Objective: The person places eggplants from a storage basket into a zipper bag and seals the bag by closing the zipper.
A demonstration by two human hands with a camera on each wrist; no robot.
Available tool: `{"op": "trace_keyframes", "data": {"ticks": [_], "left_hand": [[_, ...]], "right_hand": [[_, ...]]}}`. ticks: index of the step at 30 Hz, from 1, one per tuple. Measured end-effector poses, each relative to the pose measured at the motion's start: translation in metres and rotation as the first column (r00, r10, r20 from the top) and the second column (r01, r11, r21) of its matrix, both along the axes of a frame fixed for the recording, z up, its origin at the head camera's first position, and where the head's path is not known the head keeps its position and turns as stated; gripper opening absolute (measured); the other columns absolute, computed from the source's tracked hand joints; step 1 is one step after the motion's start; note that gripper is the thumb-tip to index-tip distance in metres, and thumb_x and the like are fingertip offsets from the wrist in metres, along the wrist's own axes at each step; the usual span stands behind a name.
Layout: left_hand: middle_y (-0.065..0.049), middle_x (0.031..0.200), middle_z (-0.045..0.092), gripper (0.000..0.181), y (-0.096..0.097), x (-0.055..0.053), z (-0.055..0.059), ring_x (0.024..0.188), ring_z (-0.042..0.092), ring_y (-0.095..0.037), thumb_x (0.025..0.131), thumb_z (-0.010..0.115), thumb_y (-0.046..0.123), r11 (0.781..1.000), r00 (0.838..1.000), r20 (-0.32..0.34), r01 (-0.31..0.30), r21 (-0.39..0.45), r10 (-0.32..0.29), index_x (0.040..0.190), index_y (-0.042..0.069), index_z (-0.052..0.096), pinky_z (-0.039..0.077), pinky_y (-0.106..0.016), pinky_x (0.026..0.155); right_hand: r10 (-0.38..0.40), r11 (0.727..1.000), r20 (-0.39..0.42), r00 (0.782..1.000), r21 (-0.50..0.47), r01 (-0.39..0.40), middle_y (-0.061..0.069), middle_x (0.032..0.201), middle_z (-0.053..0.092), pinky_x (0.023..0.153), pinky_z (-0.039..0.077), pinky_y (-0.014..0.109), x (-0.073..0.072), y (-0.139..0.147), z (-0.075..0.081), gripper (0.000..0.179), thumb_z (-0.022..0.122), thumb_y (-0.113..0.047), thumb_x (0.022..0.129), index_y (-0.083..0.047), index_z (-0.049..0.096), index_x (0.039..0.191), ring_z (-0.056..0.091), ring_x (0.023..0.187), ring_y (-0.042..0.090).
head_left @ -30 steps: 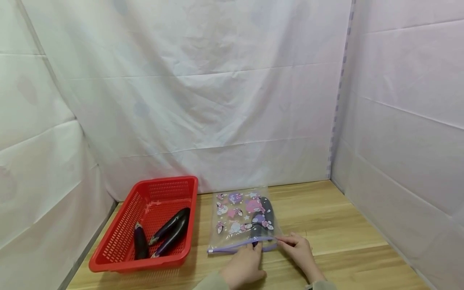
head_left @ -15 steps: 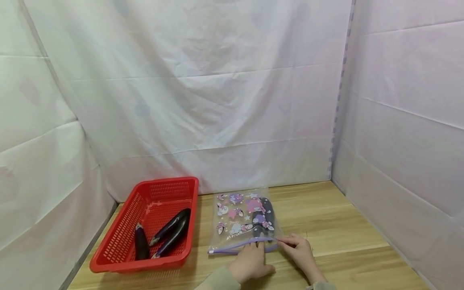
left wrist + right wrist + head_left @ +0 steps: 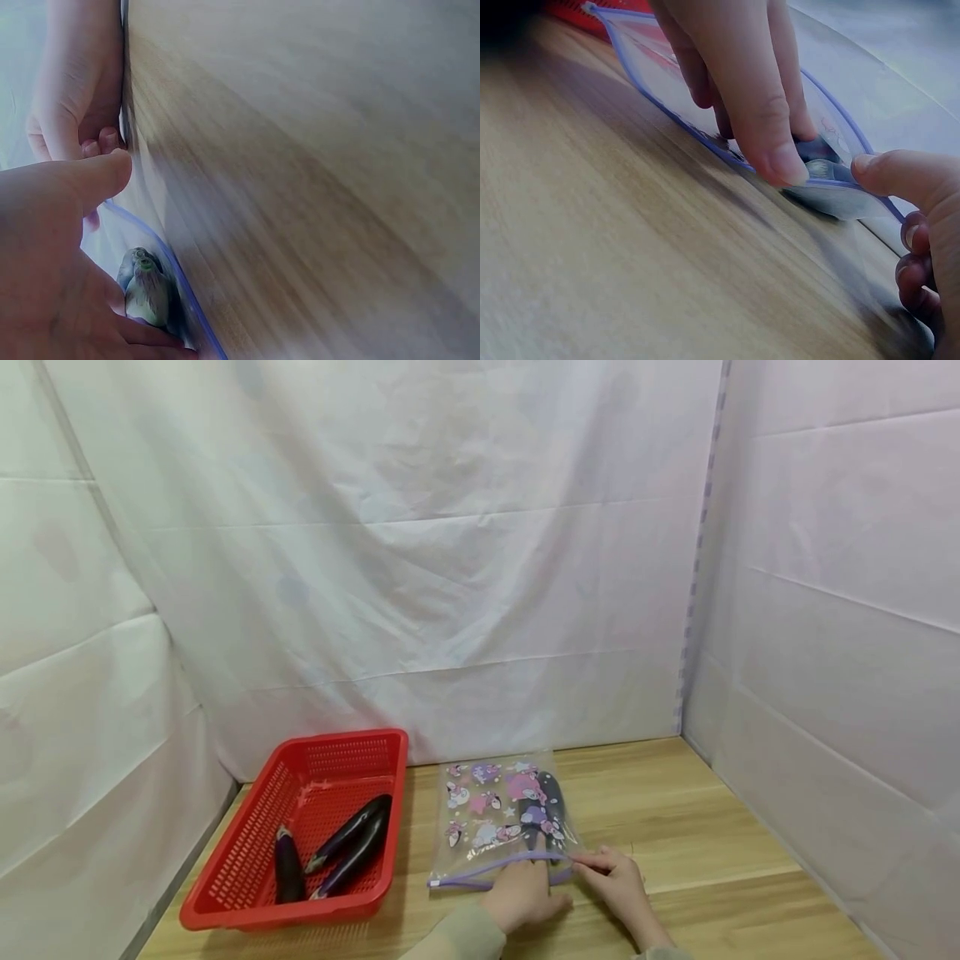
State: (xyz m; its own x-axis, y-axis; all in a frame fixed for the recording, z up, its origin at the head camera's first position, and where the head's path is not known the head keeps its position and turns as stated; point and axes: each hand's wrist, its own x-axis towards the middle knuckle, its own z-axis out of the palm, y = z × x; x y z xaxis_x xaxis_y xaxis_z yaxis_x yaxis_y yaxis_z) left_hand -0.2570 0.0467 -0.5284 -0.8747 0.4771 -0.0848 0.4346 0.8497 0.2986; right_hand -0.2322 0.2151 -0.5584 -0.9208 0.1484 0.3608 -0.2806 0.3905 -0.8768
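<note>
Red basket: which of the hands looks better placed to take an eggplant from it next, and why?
Probably the left hand: it is nearer the red basket, while the right hand pinches the edge of the zip bag.

Got one red basket, three eggplants in it, one zip bag, looks like two bagged eggplants, one table, my two hands.

A person wears a plain, pale grey-green left sleeve that ends behind a bare left hand, whose thumbnail is short and rounded. Only a sliver of the similarly toned right sleeve shows at the head view's lower edge, below a bare right hand.
</note>
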Motion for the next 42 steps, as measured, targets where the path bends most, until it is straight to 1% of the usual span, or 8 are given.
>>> {"op": "trace_keyframes", "data": {"ticks": [7, 15, 17, 20, 24, 31, 36, 42], "left_hand": [[-0.021, 0.122, 0.062, 0.101, 0.004, -0.004, -0.001, 0.108, 0.062, -0.034, 0.083, 0.065, 0.059, 1.000, 1.000, -0.013, 0.002, 0.006, -0.002, 0.148, -0.007, 0.025, 0.048, -0.042, 0.092], [-0.019, 0.122, 0.063, 0.101, 0.001, -0.004, 0.002, 0.107, 0.063, -0.035, 0.083, 0.067, 0.057, 0.999, 0.999, 0.036, -0.020, 0.034, 0.019, 0.151, -0.003, 0.022, 0.049, -0.044, 0.091], [-0.017, 0.123, 0.063, 0.093, -0.001, -0.004, 0.002, 0.108, 0.062, -0.034, 0.084, 0.066, 0.056, 0.999, 0.999, 0.036, -0.015, 0.031, 0.014, 0.148, -0.001, 0.032, 0.048, -0.042, 0.091], [-0.014, 0.128, 0.061, 0.087, -0.003, -0.005, 0.003, 0.111, 0.060, -0.034, 0.084, 0.066, 0.056, 1.000, 0.999, 0.047, -0.004, 0.027, 0.003, 0.149, 0.007, 0.035, 0.047, -0.045, 0.093], [-0.011, 0.135, 0.056, 0.087, -0.009, 0.000, 0.004, 0.117, 0.056, -0.035, 0.082, 0.065, 0.059, 0.999, 0.998, 0.051, 0.038, -0.001, -0.038, 0.152, 0.018, 0.033, 0.044, -0.050, 0.095], [-0.016, 0.146, 0.042, 0.083, -0.029, 0.025, 0.008, 0.132, 0.041, -0.036, 0.082, 0.060, 0.066, 0.984, 0.985, 0.095, 0.153, -0.094, -0.144, 0.152, 0.032, 0.032, 0.040, -0.050, 0.101], [-0.014, 0.148, 0.040, 0.079, -0.045, 0.037, 0.023, 0.134, 0.040, -0.032, 0.086, 0.057, 0.064, 0.968, 0.971, 0.078, 0.232, -0.092, -0.225, 0.153, 0.032, 0.029, 0.039, -0.047, 0.102], [-0.008, 0.150, 0.039, 0.067, -0.068, 0.045, 0.042, 0.136, 0.038, -0.026, 0.092, 0.053, 0.059, 0.935, 0.936, 0.030, 0.352, -0.039, -0.351, 0.151, 0.032, 0.035, 0.041, -0.044, 0.101]], "right_hand": [[0.000, 1.000, -0.030, 1.000, 0.006, 0.000, -0.003, 0.065, 0.052, 0.053, 0.037, 0.024, -0.001, -0.001, -0.001, 0.013, 0.078, 0.002, 0.074, -0.002, 0.077, 0.086, 0.038, 0.057, 0.004], [0.001, 1.000, -0.061, 0.998, 0.014, 0.000, -0.005, 0.063, 0.050, 0.052, 0.037, 0.024, -0.001, -0.003, -0.004, 0.012, 0.078, 0.004, 0.074, 0.000, 0.077, 0.085, 0.037, 0.056, 0.004], [0.005, 1.000, -0.064, 0.998, 0.014, -0.004, -0.005, 0.063, 0.050, 0.051, 0.037, 0.024, -0.001, -0.004, -0.004, 0.012, 0.078, 0.004, 0.073, 0.000, 0.077, 0.084, 0.038, 0.056, 0.004], [0.003, 1.000, -0.068, 0.998, 0.028, -0.001, -0.004, 0.065, 0.054, 0.052, 0.038, 0.024, -0.002, -0.004, -0.003, 0.012, 0.078, 0.004, 0.073, -0.001, 0.077, 0.084, 0.039, 0.057, 0.004], [-0.006, 1.000, -0.069, 0.998, 0.029, 0.008, 0.001, 0.072, 0.063, 0.055, 0.039, 0.023, -0.003, -0.003, 0.001, 0.012, 0.078, 0.004, 0.074, -0.001, 0.077, 0.084, 0.043, 0.060, 0.003], [-0.037, 0.998, -0.059, 0.998, 0.040, 0.039, -0.003, 0.062, 0.050, 0.051, 0.037, 0.023, 0.003, -0.002, -0.003, 0.012, 0.079, 0.005, 0.072, -0.001, 0.077, 0.082, 0.039, 0.056, 0.003], [-0.027, 0.998, -0.079, 0.997, 0.048, 0.031, -0.003, 0.064, 0.053, 0.052, 0.038, 0.023, 0.002, 0.000, -0.001, 0.011, 0.078, 0.005, 0.073, 0.000, 0.077, 0.083, 0.042, 0.057, 0.004], [0.016, 0.997, -0.124, 0.992, 0.072, -0.008, 0.001, 0.069, 0.063, 0.056, 0.041, 0.022, -0.005, 0.003, -0.002, 0.010, 0.077, 0.005, 0.074, 0.001, 0.077, 0.083, 0.049, 0.062, 0.005]]}}
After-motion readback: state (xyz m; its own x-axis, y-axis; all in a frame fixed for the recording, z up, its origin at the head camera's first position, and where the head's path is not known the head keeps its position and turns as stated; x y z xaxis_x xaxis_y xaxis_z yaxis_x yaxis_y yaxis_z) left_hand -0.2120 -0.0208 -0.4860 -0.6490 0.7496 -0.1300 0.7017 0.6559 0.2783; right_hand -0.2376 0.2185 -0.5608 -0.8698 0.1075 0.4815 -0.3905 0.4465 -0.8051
